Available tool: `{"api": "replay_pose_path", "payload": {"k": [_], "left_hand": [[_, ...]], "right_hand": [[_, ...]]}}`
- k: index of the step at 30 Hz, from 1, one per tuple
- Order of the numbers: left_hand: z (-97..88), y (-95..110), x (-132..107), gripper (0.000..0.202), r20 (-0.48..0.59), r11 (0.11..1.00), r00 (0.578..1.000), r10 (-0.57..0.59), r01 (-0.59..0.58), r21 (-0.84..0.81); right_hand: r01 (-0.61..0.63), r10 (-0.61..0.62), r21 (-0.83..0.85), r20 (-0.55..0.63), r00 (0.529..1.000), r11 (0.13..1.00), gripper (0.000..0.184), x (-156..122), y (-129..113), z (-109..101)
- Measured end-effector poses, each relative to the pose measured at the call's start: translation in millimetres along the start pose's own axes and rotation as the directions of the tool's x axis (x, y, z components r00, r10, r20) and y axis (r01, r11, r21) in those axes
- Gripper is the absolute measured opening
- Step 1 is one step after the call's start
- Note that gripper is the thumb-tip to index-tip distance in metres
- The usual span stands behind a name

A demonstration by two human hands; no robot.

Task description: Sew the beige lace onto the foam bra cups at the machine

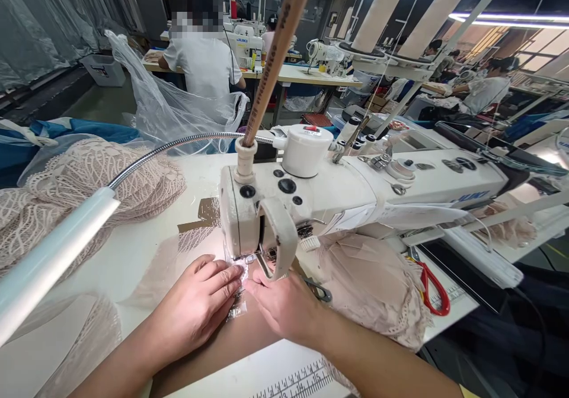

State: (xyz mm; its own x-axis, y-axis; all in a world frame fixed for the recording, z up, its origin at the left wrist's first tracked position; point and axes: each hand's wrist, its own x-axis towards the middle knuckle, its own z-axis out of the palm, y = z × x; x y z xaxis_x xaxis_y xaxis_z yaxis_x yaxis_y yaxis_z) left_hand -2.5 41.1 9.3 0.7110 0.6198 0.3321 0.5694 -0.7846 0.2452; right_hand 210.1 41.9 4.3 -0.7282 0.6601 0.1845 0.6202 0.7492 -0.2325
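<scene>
A white sewing machine stands in front of me, its needle area brightly lit and partly hidden by my fingers. Just left of the needle, my left hand lies flat on sheer beige fabric, fingers stretched toward the stitching spot. My right hand is at the other side of the needle, thumb and index finger pinched on the fabric's edge. A strip of white lace and clear, shiny film shows between the hands. The fabric runs under the machine head and down toward me.
Beige lace is heaped at the left, with a tube lamp in front of it. More beige fabric and red-handled scissors lie at the right. A ruler scale marks the table's near edge. Another person sits ahead.
</scene>
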Motion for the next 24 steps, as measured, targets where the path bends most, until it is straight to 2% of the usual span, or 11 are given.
{"api": "replay_pose_path", "payload": {"k": [13, 18, 24], "left_hand": [[1.9, -4.6, 0.9, 0.021, -0.012, 0.999, 0.999, -0.048, 0.048, 0.002], [2.8, -11.0, 1.1, 0.023, -0.022, 0.995, 0.995, -0.096, 0.097, 0.033], [3.4, -19.2, 1.3, 0.021, -0.030, 0.982, 0.987, -0.157, 0.159, 0.099]], "right_hand": [[-0.052, 0.051, -0.058, -0.011, 0.999, 0.997, 0.020, 8.0, -1.5, 3.2], [-0.128, 0.127, -0.063, -0.032, 0.991, 0.990, 0.043, 13.6, -4.3, 4.4], [-0.142, 0.140, -0.079, -0.031, 0.990, 0.987, 0.036, 12.8, -4.9, 6.3]]}}
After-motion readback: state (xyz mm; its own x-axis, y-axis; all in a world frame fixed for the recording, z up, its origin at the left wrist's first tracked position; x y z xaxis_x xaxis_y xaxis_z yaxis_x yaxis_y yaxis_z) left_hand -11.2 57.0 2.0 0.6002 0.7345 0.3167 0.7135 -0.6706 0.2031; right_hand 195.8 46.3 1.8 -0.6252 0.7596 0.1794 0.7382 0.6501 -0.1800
